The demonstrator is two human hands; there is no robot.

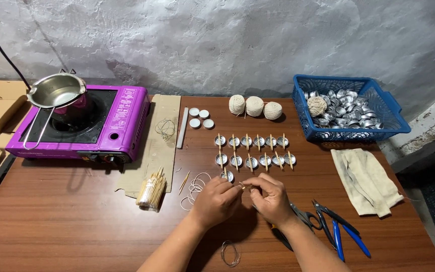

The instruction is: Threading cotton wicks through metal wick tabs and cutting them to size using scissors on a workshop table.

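My left hand (216, 200) and my right hand (272, 197) meet over the wooden table (66, 221), fingertips pinched together on a thin wooden stick (241, 187) with a bit of pale string. Just beyond them sits a small metal cup (227, 176), and past it two rows of metal cups with sticks laid across them (251, 151). A loose coil of pale string (196, 187) lies left of my left hand. A bundle of wooden sticks (151, 191) stands further left.
A purple portable stove (122, 126) with a steel pouring pot (56, 91) sits at the back left. Three string balls (254, 106), a blue basket of metal cups (378, 128), a cloth (366, 181), scissors (303, 216) and blue-handled pliers (341, 229) lie right.
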